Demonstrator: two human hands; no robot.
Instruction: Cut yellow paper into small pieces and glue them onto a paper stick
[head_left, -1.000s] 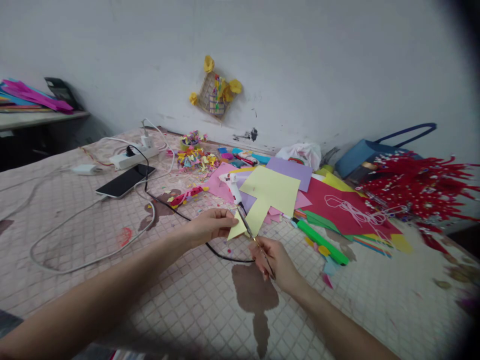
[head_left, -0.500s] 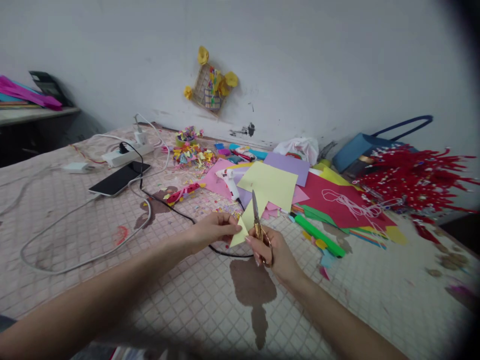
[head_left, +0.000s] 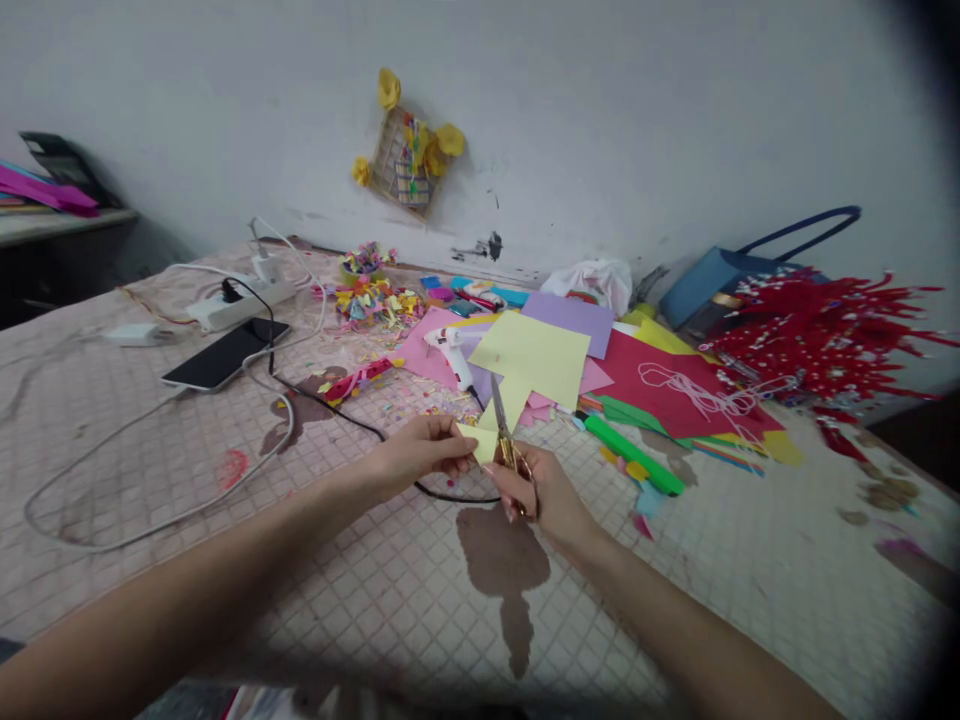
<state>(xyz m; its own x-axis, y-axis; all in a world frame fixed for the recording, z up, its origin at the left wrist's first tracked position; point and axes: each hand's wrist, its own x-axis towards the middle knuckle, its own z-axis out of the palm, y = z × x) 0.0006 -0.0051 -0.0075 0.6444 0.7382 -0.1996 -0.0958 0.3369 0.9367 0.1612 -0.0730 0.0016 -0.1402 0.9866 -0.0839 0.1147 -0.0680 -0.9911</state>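
A small pale yellow paper piece (head_left: 481, 442) is pinched between the thumb and fingers of my left hand (head_left: 429, 449). My right hand (head_left: 544, 490) is closed round the gold handles of a pair of scissors (head_left: 507, 428), whose blades point up and away from me. The right thumb is close to the lower edge of the paper piece. Just beyond the hands, a larger pale yellow sheet (head_left: 534, 355) lies on purple and pink paper. The white glue gun (head_left: 454, 358) rests left of that sheet.
A phone (head_left: 226, 354), white power strip (head_left: 244, 303) and looping cables occupy the left. Paper scraps (head_left: 379, 303) lie at the back. To the right are a green tube-like item (head_left: 634, 455), red paper (head_left: 656, 385), white string and red tinsel-like stems (head_left: 817, 335).
The small paper piece has turned in my left hand and lies more level. The scissors have tilted slightly left. The whole view has shifted a little.
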